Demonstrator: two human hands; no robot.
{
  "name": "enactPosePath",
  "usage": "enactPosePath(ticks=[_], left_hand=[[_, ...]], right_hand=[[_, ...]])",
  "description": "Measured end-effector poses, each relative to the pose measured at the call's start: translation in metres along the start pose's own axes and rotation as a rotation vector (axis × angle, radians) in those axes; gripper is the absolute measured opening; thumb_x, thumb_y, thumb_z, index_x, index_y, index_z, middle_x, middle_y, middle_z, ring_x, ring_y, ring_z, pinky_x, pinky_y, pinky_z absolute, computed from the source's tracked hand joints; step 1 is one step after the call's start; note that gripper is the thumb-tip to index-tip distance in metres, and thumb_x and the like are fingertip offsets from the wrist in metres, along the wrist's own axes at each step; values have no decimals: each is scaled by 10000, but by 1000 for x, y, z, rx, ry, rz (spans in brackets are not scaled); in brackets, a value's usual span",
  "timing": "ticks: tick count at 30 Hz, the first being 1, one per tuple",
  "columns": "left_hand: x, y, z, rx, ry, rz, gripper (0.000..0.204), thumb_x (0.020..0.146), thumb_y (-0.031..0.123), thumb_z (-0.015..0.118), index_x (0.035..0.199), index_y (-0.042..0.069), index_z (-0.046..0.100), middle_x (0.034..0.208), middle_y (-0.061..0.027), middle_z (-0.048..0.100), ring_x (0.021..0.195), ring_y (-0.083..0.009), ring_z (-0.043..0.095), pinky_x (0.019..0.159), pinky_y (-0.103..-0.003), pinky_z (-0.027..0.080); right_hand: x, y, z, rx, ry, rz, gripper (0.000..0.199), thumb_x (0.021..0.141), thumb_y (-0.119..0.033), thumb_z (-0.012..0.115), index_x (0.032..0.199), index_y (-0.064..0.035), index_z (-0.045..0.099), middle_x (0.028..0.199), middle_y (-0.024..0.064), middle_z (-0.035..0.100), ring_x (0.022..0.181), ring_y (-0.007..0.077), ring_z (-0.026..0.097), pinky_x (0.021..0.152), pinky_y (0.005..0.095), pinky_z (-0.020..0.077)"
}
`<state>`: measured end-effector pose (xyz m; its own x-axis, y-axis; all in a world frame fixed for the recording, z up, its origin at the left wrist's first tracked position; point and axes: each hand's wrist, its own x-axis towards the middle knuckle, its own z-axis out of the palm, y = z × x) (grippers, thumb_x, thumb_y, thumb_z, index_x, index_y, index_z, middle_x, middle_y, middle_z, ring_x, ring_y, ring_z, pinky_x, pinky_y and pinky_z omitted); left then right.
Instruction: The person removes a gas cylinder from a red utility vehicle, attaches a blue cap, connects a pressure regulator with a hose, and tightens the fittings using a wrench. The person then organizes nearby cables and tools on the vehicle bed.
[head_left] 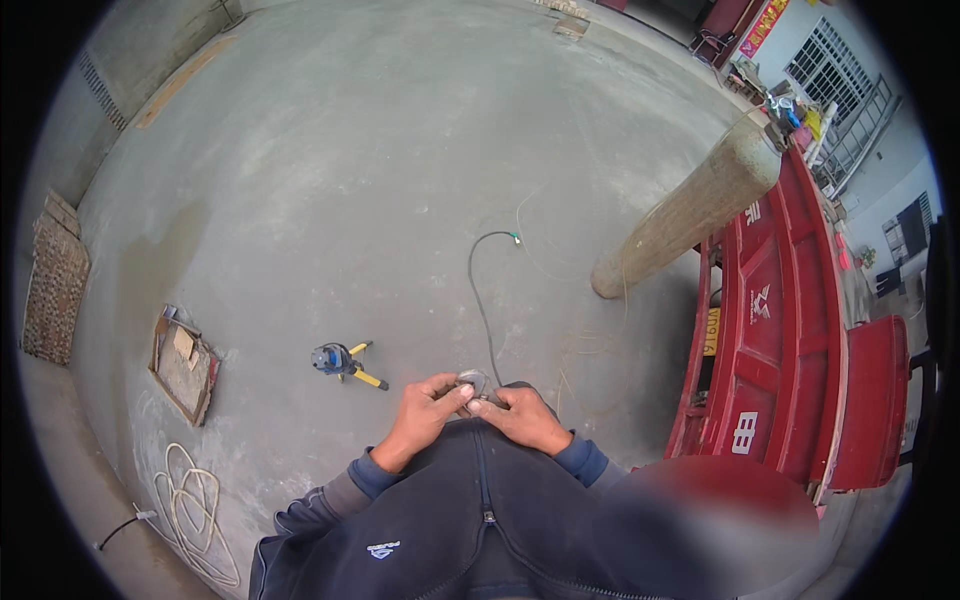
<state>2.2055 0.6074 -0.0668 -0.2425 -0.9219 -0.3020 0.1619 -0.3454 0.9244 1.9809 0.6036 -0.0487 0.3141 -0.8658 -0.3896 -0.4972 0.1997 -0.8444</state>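
Observation:
Close in front of my jacket, my left hand and my right hand are brought together, fingers pinched. Between their fingertips sits a small round grey metal piece; its exact kind is hard to make out. Just beyond, a dark hose curves over the floor, with a green-and-silver fitting at its far end. Its near end passes out of sight by my right hand. To the left of my hands, a blue device with yellow legs stands on the floor.
On the right, a tall worn gas cylinder leans against a red truck bed. A shallow wooden tray and a coiled pale hose lie at left. Stacked boards rest by the wall. A blurred shape covers the lower right.

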Motion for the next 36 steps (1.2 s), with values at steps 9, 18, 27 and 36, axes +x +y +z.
enactPosePath(ticks=[9, 18, 27, 36], left_hand=[[248, 66, -1, 169, -47, 59, 299, 1036, 154, 774, 1205, -92, 783, 959, -110, 802, 802, -142, 729, 748, -295, 599], [549, 167, 91, 390, -103, -43, 297, 1024, 138, 748, 1188, -107, 781, 998, -137, 810, 827, -176, 751, 776, -316, 612], [811, 220, 158, 220, -212, -116, 293, 1024, 58, 665, 1233, -127, 753, 1076, -155, 806, 879, -218, 779, 812, -330, 641], [1138, 238, 239, 279, -582, -421, 250, 1024, 70, 687, 1176, -106, 777, 1034, -129, 801, 864, -185, 752, 807, -316, 622]], right_hand=[[190, 29, -119, 30, 174, -282, 584, 1101, -556, 623, 977, 8, 705, 695, 215, 624, 622, 354, 628, 623, 483, 490], [389, 29, -368, -102, 106, -20, 650, 1094, -627, 580, 1015, -5, 753, 708, 205, 650, 680, 344, 649, 694, 481, 517], [533, 49, -554, -127, 401, -184, 526, 1144, -533, 524, 1094, -40, 698, 853, 262, 722, 790, 485, 690, 710, 555, 523], [709, 84, -738, -85, 522, 315, 664, 1060, -683, 589, 1022, -42, 758, 819, 259, 734, 803, 474, 709, 714, 557, 529]])
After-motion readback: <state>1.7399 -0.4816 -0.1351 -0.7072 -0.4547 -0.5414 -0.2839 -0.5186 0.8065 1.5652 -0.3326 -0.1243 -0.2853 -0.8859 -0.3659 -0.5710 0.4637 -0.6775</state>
